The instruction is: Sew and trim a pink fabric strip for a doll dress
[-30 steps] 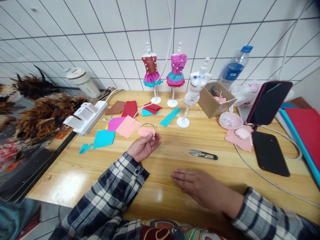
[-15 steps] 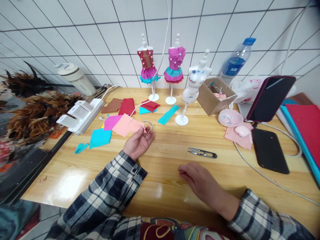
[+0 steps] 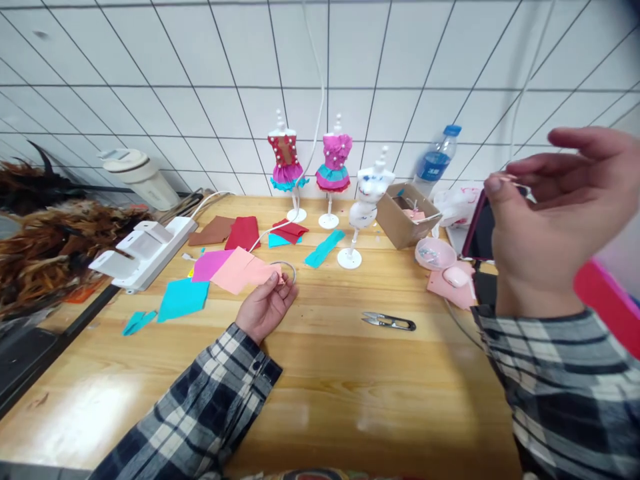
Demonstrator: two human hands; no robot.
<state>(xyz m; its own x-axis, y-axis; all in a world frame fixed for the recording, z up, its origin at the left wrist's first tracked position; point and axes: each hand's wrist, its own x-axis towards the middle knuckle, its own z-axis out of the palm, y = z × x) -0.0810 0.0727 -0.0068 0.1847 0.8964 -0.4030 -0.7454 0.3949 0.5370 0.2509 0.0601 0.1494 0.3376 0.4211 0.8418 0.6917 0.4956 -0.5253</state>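
My left hand (image 3: 265,307) rests palm up on the table, its thumb and fingers closed on a small piece of pink crepe paper (image 3: 281,275). Just behind that hand lies a larger pink crepe paper sheet (image 3: 237,272), partly over a purple sheet (image 3: 206,268). A thin grey loop (image 3: 294,270) curves beside my left fingertips. High on the right, close to the camera, is my right hand (image 3: 560,207), with thumb and index finger pinched together; what they hold is too small to make out. Thread snips (image 3: 389,321) lie on the table between the hands.
Three small dress forms stand at the back: two dressed (image 3: 284,157) (image 3: 335,160) and a bare white one (image 3: 364,213). A cardboard box (image 3: 400,223), pink bowl (image 3: 436,255) and water bottle (image 3: 434,163) are right of them. A power strip (image 3: 150,257) and blue sheet (image 3: 183,299) lie left.
My right hand has risen from the table in front of the snips, up and to the right. My left hand keeps its pinch on the pink paper. The whole view has shifted slightly.
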